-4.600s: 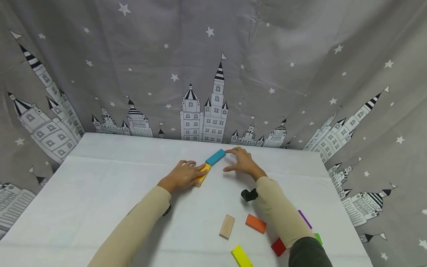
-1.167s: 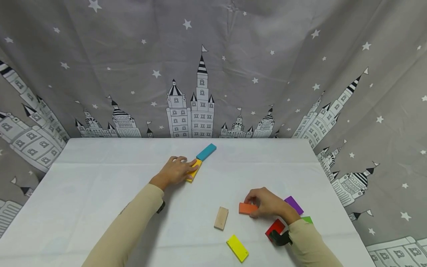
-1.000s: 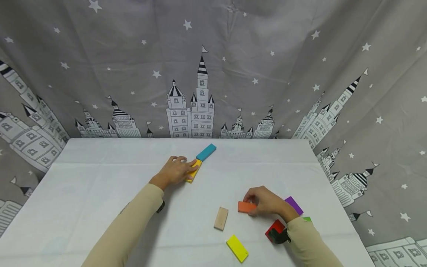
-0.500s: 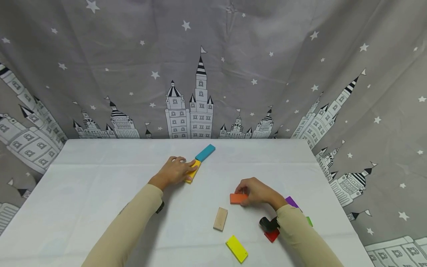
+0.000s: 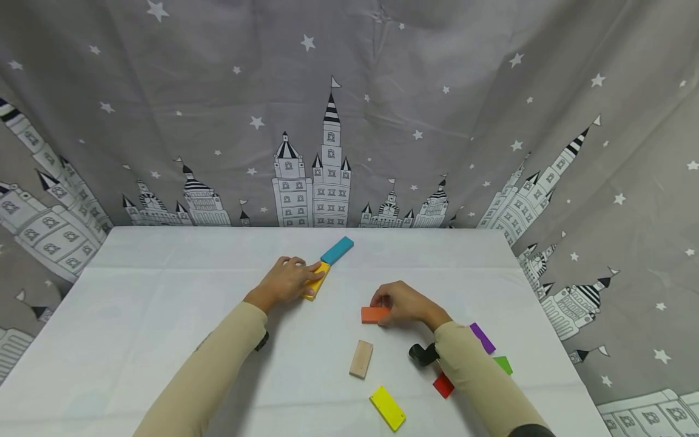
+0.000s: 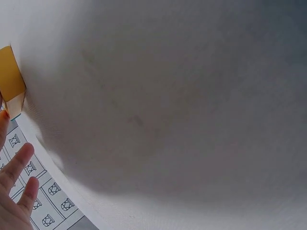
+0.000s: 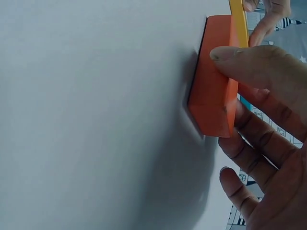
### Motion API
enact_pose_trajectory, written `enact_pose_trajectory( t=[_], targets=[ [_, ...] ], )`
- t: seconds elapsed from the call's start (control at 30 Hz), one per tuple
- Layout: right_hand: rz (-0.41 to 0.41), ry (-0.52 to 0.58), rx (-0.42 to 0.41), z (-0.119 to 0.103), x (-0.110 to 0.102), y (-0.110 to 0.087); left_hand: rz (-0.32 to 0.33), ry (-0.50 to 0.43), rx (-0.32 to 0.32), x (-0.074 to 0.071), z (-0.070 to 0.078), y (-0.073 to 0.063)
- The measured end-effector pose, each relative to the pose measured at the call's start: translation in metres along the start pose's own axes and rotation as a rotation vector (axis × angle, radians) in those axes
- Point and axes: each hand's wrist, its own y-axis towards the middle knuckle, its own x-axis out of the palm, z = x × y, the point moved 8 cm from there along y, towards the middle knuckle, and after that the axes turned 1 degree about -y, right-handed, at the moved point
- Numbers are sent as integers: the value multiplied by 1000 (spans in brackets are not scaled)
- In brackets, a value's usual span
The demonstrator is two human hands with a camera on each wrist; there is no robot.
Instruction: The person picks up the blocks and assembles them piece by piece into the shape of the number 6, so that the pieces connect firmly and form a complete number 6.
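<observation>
My left hand holds an amber-yellow wooden block near the middle of the table, thumb and fingers at its sides. A blue block lies end to end with it on the far side, slightly angled. In my right hand an orange block is pinched between thumb and fingers, to the right of and nearer than the amber one. The right wrist view shows the thumb on one broad face of the orange block. Only the end of the amber block shows in the left wrist view.
A plain wooden block and a bright yellow block lie nearer the body. Around the right forearm are a red block, a purple block and a green block. Behind the white table hangs a grey castle-print curtain.
My right hand has left the blue block's side, taken the orange block from the table and carried it left and away from the body. The left hand stays on the amber block.
</observation>
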Motion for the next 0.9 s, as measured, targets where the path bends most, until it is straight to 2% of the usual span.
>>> enact_pose_trajectory(
  t=[0.17,0.6,0.9],
  targets=[
    [9,3,-40,-5,0,10,-4,11,-10,2,-1,2],
    [-12,17,-25,-13,9,34,3,-8,25,2,1,1],
    [-35,11,-72,-28,14,50,-8,-15,18,2,-1,2]
  ],
)
